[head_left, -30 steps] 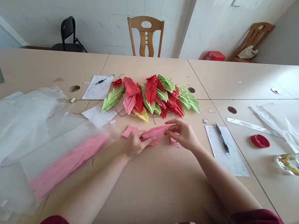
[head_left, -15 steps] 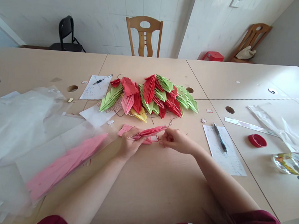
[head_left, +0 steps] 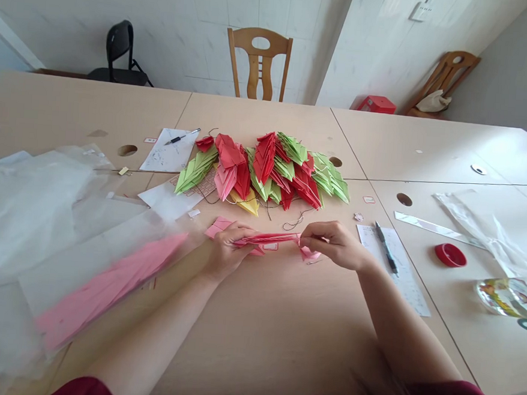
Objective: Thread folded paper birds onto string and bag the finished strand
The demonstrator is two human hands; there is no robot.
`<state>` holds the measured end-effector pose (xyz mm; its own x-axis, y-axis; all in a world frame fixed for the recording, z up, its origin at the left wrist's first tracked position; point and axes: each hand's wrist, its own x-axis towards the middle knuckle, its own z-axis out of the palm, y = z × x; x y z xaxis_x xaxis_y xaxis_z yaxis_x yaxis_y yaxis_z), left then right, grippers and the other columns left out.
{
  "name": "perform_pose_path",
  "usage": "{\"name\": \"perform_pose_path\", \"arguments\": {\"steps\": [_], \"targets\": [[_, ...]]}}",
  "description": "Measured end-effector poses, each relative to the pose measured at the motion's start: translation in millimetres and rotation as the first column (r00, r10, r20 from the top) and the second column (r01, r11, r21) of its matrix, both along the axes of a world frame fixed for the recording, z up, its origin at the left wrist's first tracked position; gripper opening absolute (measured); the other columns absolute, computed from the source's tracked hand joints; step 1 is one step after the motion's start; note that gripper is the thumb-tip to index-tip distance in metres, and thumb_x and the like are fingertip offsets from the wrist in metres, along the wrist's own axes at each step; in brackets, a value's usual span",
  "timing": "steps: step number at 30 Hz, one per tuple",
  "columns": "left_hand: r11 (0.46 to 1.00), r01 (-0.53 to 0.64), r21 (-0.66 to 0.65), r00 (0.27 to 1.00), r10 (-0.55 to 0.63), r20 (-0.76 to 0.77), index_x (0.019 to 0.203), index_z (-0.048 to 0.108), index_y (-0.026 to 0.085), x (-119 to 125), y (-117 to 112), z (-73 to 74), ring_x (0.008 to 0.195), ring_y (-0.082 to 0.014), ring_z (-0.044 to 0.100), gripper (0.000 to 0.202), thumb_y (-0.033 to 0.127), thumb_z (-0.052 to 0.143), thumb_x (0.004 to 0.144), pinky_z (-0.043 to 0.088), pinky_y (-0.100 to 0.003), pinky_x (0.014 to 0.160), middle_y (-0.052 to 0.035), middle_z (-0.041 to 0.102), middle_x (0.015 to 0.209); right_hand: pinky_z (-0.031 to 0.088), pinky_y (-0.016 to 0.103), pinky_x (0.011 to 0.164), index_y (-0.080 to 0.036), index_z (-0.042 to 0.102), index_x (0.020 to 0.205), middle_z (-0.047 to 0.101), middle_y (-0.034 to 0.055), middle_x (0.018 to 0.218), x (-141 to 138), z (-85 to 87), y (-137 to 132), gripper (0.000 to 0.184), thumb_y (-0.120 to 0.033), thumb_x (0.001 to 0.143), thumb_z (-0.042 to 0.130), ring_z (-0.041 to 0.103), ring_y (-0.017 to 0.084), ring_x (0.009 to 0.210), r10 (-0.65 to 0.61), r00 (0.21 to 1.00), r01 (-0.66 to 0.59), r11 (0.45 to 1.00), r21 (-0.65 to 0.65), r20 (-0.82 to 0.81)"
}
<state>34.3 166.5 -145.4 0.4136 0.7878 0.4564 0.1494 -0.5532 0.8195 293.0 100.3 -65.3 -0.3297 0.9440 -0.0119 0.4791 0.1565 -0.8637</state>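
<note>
A flat stack of folded pink paper pieces (head_left: pixel 269 240) is held edge-on just above the table between both hands. My left hand (head_left: pixel 223 253) grips its left end with fingers curled. My right hand (head_left: pixel 338 245) pinches its right end, fingers closed. More pink folded paper (head_left: pixel 219 225) lies under the left hand, and a small pink piece (head_left: pixel 309 255) sticks out below the right hand. Behind them is a heap of red, green, pink and yellow folded pieces (head_left: pixel 265 170) strung on dark thread (head_left: pixel 292 222).
A clear plastic bag with pink paper (head_left: pixel 103 288) and loose plastic sheets (head_left: pixel 23 205) lie at the left. On the right are a printed sheet with a pen (head_left: pixel 385 257), a ruler (head_left: pixel 433 228), a red lid (head_left: pixel 450 255) and plastic wrap (head_left: pixel 491 231). A wooden chair (head_left: pixel 258 62) stands behind the table.
The pink stack has turned from tilted to level and edge-on. My right hand moved right and took its end; the left hand kept its grip.
</note>
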Motion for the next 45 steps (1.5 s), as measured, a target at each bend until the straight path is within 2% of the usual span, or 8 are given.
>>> {"name": "perform_pose_path", "arguments": {"steps": [8, 16, 18, 21, 25, 32, 39, 45], "targets": [[0.982, -0.074, 0.175, 0.988, 0.096, -0.121, 0.093, 0.075, 0.025, 0, 0, 0.0, 0.086, -0.0193, 0.063, 0.012, 0.025, 0.068, 0.083, 0.051, -0.033, 0.078, -0.0030, 0.074, 0.086, 0.037, 0.026, 0.053, -0.018, 0.062, 0.067, 0.055, -0.0008, 0.064, 19, -0.7, 3, 0.022, -0.023, 0.087, 0.054, 0.048, 0.011, 0.058, -0.190, 0.973, 0.165, 0.970, 0.179, 0.132], [0.776, -0.047, 0.628, 0.948, 0.232, -0.216, 0.106, 0.072, 0.033, 1, -8, 9.4, 0.094, -0.0202, 0.063, 0.024, 0.022, 0.063, 0.086, 0.043, -0.038, 0.085, 0.0012, 0.075, 0.103, 0.050, 0.033, 0.081, -0.022, 0.064, 0.109, 0.059, 0.0094, 0.121, 3, -13.4, 7, 0.029, -0.042, 0.092, 0.053, 0.061, 0.019, 0.097, -0.185, 0.980, 0.169, 0.967, 0.189, 0.069], [0.740, -0.013, 0.673, 0.935, 0.247, -0.253, 0.108, 0.071, 0.034, 1, -11, 11.0, 0.096, -0.0188, 0.064, 0.026, 0.022, 0.062, 0.087, 0.042, -0.036, 0.085, 0.0017, 0.074, 0.106, 0.048, 0.035, 0.091, -0.022, 0.059, 0.118, 0.056, 0.0098, 0.128, -8, -19.3, 7, 0.036, -0.046, 0.092, 0.053, 0.057, 0.022, 0.112, -0.143, 0.990, 0.140, 0.982, 0.128, 0.015], [0.713, 0.030, 0.701, 0.916, 0.260, -0.304, 0.110, 0.070, 0.036, 1, -15, 12.7, 0.097, -0.0169, 0.064, 0.032, 0.015, 0.059, 0.087, 0.042, -0.035, 0.087, 0.0031, 0.073, 0.109, 0.052, 0.032, 0.079, -0.021, 0.055, 0.123, 0.064, 0.0091, 0.113, -19, -31.0, 7, 0.046, -0.051, 0.088, 0.058, 0.062, 0.020, 0.100, -0.036, 0.997, 0.027, 0.989, -0.143, -0.063], [0.753, 0.077, 0.654, 0.900, 0.230, -0.371, 0.113, 0.068, 0.036, 2, -14, 13.9, 0.101, -0.0176, 0.063, 0.041, 0.009, 0.055, 0.085, 0.042, -0.037, 0.090, 0.0024, 0.071, 0.113, 0.043, 0.021, 0.051, -0.016, 0.060, 0.104, 0.061, 0.0008, 0.076, -20, -45.8, 11, 0.045, -0.053, 0.080, 0.067, 0.056, 0.011, 0.062, -0.045, 0.971, -0.064, 0.900, -0.432, -0.237], [0.926, 0.149, 0.346, 0.775, 0.108, -0.623, 0.145, 0.037, 0.020, 2, -2, 12.9, 0.121, -0.0286, 0.052, 0.070, 0.037, 0.061, 0.082, 0.026, -0.052, 0.113, -0.0109, 0.060, 0.127, 0.040, 0.017, 0.043, -0.017, 0.050, 0.079, 0.046, -0.0053, 0.065, -13, -53.9, 16, 0.045, -0.057, 0.074, 0.071, 0.049, 0.006, 0.051, -0.210, 0.932, 0.030, 0.857, -0.514, -0.296], [0.948, -0.029, 0.318, 0.731, 0.237, -0.640, 0.119, 0.055, 0.018, -6, 11, 7.6, 0.100, -0.0269, 0.057, 0.039, 0.040, 0.055, 0.087, 0.048, -0.043, 0.089, -0.0105, 0.055, 0.106, 0.034, 0.016, 0.037, -0.021, 0.045, 0.083, 0.044, -0.0080, 0.054, -15, -65.3, 16, 0.042, -0.060, 0.081, 0.062, 0.044, 0.006, 0.041, -0.255, 0.915, 0.064, 0.857, -0.512, -0.314], [0.978, -0.015, 0.210, 0.771, 0.145, -0.620, 0.109, 0.049, 0.017, -8, 13, 9.0, 0.099, -0.0255, 0.056, 0.032, 0.032, 0.059, 0.082, 0.048, -0.040, 0.085, -0.0092, 0.054, 0.106, 0.031, 0.016, 0.037, -0.022, 0.042, 0.081, 0.040, -0.0095, 0.052, -18, -68.8, 17, 0.040, -0.058, 0.085, 0.058, 0.038, 0.005, 0.039, -0.304, 0.889, 0.097, 0.855, -0.509, -0.341]]}}
